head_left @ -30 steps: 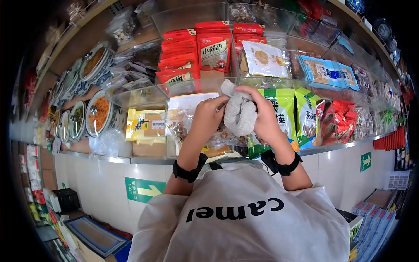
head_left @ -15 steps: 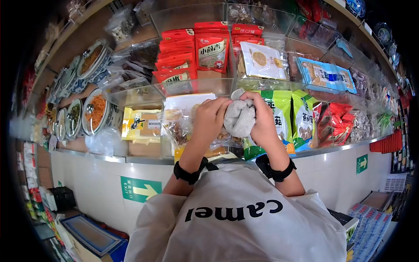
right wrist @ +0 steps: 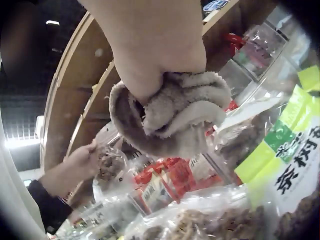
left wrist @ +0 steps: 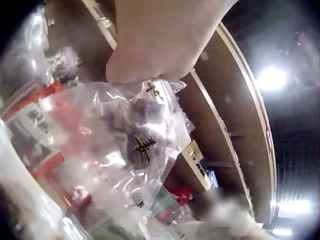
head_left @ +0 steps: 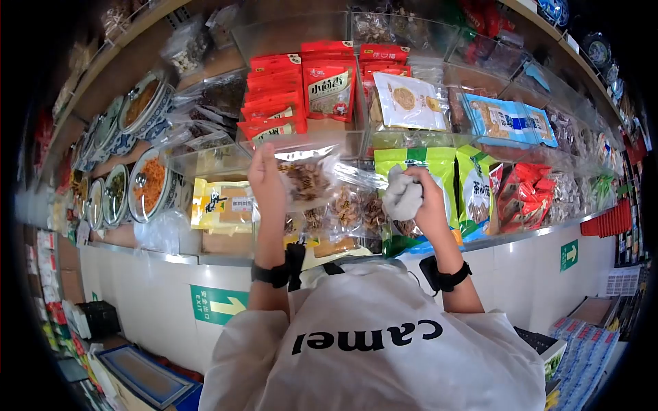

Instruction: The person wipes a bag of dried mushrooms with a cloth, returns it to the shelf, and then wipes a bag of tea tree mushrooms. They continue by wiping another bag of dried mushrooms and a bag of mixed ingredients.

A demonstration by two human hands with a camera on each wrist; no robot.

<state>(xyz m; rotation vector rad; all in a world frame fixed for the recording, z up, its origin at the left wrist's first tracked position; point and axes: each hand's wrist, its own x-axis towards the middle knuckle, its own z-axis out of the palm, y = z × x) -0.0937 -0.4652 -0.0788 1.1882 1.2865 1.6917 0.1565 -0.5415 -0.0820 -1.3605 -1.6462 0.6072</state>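
Observation:
My left hand (head_left: 267, 177) grips the edge of a clear plastic bag of dried brown food (head_left: 308, 179), lifted over the front bins. Dark printed characters mark this bag (left wrist: 142, 147) in the left wrist view. From the right wrist view, the left hand (right wrist: 82, 161) shows at the bag's edge, its thumb and fingers on the plastic. My right hand (head_left: 428, 198) holds a crumpled grey cloth (head_left: 399, 195) in front of a green mushroom packet (head_left: 439, 168). Folds of the cloth (right wrist: 185, 115) hang from the fingers, which they partly hide.
Clear dividers split the display into bins. Red spice packets (head_left: 330, 89) stand behind the hands, with a white packet (head_left: 411, 99) beside them. More clear bags (head_left: 346, 209) lie between the hands. A yellow packet (head_left: 221, 205) and lidded bowls (head_left: 152, 179) are on the left.
Earlier both hands were together on the grey cloth. The left hand has since let go, moved left and lifted the clear bag. The right hand has kept the cloth, moving slightly right.

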